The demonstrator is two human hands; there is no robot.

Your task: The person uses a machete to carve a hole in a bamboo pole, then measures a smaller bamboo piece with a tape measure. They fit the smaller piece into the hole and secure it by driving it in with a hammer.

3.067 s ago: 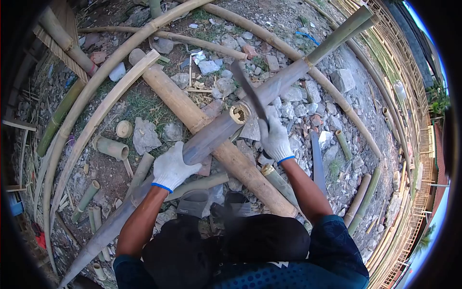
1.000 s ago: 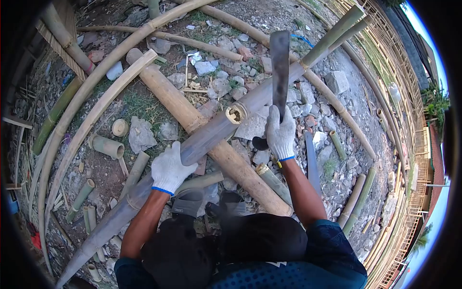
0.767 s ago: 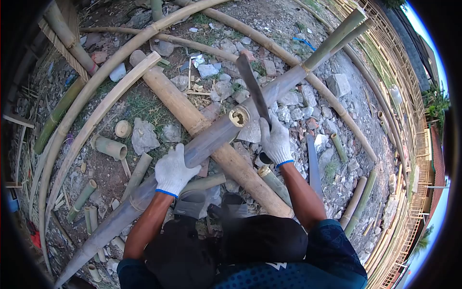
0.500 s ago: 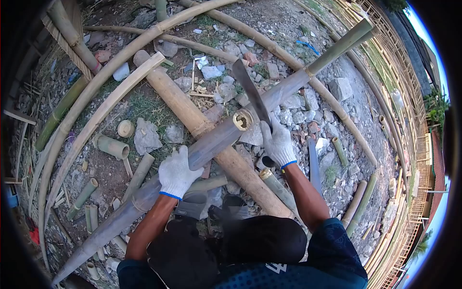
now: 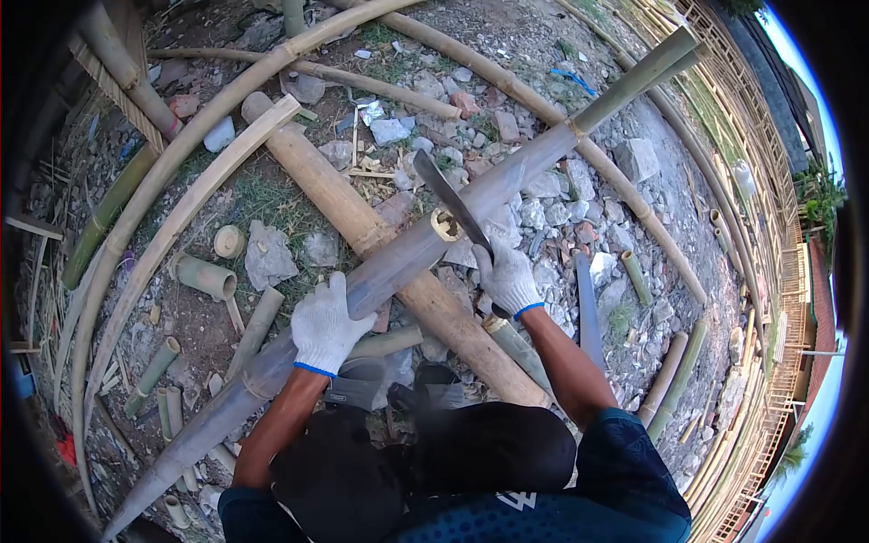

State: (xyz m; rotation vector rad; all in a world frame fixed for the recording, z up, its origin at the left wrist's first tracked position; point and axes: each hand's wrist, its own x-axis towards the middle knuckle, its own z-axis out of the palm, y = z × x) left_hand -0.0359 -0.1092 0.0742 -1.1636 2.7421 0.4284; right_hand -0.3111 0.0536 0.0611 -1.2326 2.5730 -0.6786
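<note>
A long grey bamboo pole [image 5: 398,256] runs diagonally across my front, resting over a thicker tan bamboo log [image 5: 326,185]. An opening with a pale, rough rim [image 5: 445,224] is cut in the pole's upper side. My left hand [image 5: 329,324], in a white knitted glove, is wrapped over the pole to the left of the crossing. In my right hand [image 5: 509,281], gloved the same way, is the handle of a machete [image 5: 450,196]. Its dark blade slants up and left across the pole, right at the edge of the opening.
A saw blade [image 5: 588,312] lies on the rubble right of my right arm. Short bamboo offcuts [image 5: 205,276] and broken stones [image 5: 270,255] are scattered around. A split bamboo strip [image 5: 186,226] curves along the left. Long poles are stacked at the far right.
The machete has come down and left, its blade now nearer the opening's edge. My left hand keeps its place on the pole; the whole view has shifted slightly.
</note>
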